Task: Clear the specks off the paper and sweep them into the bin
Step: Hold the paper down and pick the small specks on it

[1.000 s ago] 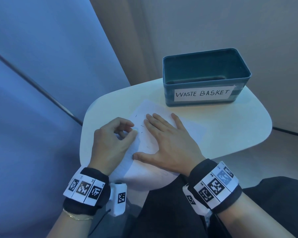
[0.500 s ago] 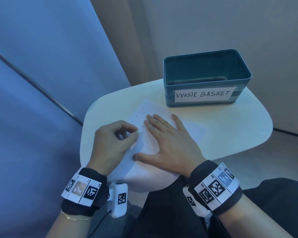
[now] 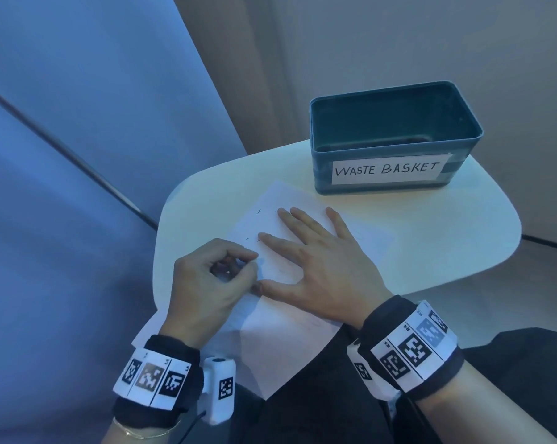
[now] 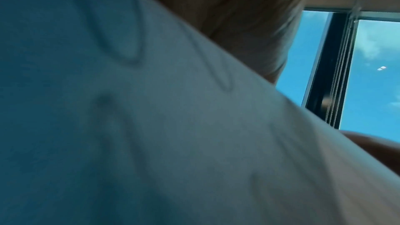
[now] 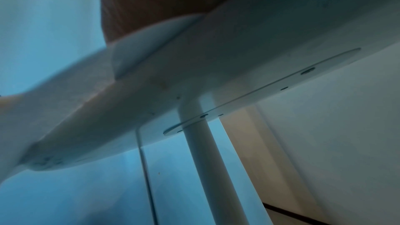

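A white paper point(image 3: 280, 318) lies flat, overhanging the near edge, with dark specks point(image 3: 258, 212) scattered (few, tiny); beyond stands the open teal bin point(image 3: 395, 136), labelled "WASTE BASKET".

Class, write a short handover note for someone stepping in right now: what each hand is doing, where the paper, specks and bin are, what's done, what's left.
Left hand: fingers curled, pinching at the paper's left edge; whether it holds a speck cannot be told.
Right hand: flat, fingers straight, pressing the paper down.
The paper lies on the table, its near corner hanging over the edge.
Specks: a few dark ones lie on the paper, left of the right fingertips.
Bin: behind the paper, labelled, looks empty.
Done: nothing visibly binned.
Left: gather the specks and sweep them into the bin.
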